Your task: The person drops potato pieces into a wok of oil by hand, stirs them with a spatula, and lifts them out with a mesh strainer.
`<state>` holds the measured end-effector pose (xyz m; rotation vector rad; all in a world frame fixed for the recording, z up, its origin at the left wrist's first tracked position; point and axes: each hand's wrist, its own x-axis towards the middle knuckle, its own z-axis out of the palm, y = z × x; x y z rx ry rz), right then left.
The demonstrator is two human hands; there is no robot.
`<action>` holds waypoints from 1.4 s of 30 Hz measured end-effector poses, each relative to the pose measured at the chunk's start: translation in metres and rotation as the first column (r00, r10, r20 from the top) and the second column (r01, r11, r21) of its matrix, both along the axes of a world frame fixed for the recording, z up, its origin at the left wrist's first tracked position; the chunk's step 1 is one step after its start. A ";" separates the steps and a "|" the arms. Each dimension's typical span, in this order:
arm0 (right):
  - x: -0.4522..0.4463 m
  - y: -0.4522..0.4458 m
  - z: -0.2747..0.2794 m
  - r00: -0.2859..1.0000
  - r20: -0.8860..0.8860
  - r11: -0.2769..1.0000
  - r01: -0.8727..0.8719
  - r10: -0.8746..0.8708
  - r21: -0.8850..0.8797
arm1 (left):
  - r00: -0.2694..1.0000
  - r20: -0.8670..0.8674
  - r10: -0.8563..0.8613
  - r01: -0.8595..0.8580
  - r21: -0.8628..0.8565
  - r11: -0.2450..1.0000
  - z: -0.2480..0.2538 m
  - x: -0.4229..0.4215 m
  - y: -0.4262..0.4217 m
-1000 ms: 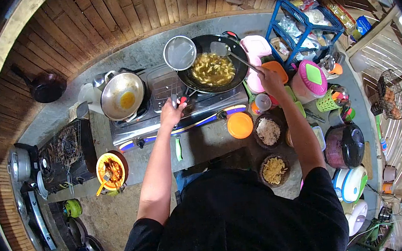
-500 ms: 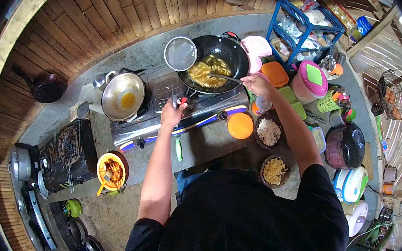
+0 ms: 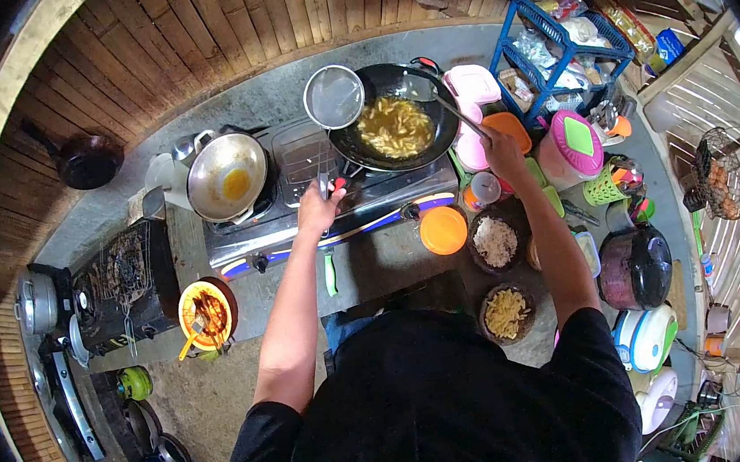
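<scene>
My left hand [image 3: 320, 207] is closed round the handle of a round mesh strainer [image 3: 333, 97], whose head hangs over the left rim of a black wok [image 3: 361, 149]. Pale pieces [image 3: 396, 126] lie in yellowish liquid in the wok. My right hand [image 3: 500, 147] grips the dark handle of a spatula [image 3: 417, 88], its blade at the wok's upper right, above the pieces. The wok stands on the right side of a stove [image 3: 298, 228]. On the stove's left side sits a lighter metal wok [image 3: 214, 163] with a little yellow liquid.
An orange lid [image 3: 443, 230], a bowl of white shreds [image 3: 495, 242] and a bowl of yellowish pieces [image 3: 506, 314] are nearer my body. At left stand an orange bowl [image 3: 225, 327] of red sauce and a grill [image 3: 123, 284]. Containers and a blue rack [image 3: 519, 107] line the right.
The spatula dipped into the liquid at the wok's middle, then rose back to its upper right. My right hand moved left and then right again. My left hand stayed nearly still.
</scene>
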<state>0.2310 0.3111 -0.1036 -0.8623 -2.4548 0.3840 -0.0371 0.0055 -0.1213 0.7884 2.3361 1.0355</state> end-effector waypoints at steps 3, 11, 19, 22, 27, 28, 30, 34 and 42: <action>0.002 0.002 -0.007 0.997 0.059 0.998 0.047 -0.045 -0.031 | 1.000 0.021 -0.017 0.017 -0.008 1.000 -0.002 -0.001 -0.001; 0.006 -0.010 0.012 0.963 0.152 0.886 -0.134 0.222 -0.444 | 1.000 0.011 -0.003 0.003 0.010 1.000 -0.003 -0.001 0.001; -0.004 -0.025 0.020 0.937 -0.045 0.746 -0.304 0.346 -0.593 | 1.000 0.026 -0.004 0.003 0.028 1.000 0.001 0.001 0.000; -0.006 -0.010 0.017 0.908 -0.061 0.808 -0.398 0.414 -0.434 | 1.000 0.029 0.000 0.000 0.021 1.000 -0.001 0.002 -0.001; -0.013 0.002 0.007 0.985 -0.052 0.973 -0.173 0.167 -0.153 | 1.000 0.027 0.006 -0.006 0.008 1.000 0.000 0.002 0.000; -0.016 0.001 0.007 0.984 -0.052 0.973 -0.174 0.168 -0.153 | 0.999 0.032 0.003 -0.003 0.006 1.000 0.000 0.001 0.000; -0.023 -0.003 0.006 0.992 0.105 0.994 0.078 -0.070 -0.081 | 0.999 0.035 0.002 -0.002 0.003 1.000 -0.001 0.001 0.000; -0.029 -0.002 -0.011 0.999 0.045 0.997 0.001 0.002 -0.075 | 1.000 0.018 -0.008 0.008 0.016 1.000 0.000 0.002 0.001; -0.032 -0.030 0.002 0.993 -0.004 0.540 -0.068 0.118 -0.839 | 1.000 0.015 -0.018 0.018 0.019 1.000 -0.001 0.002 0.000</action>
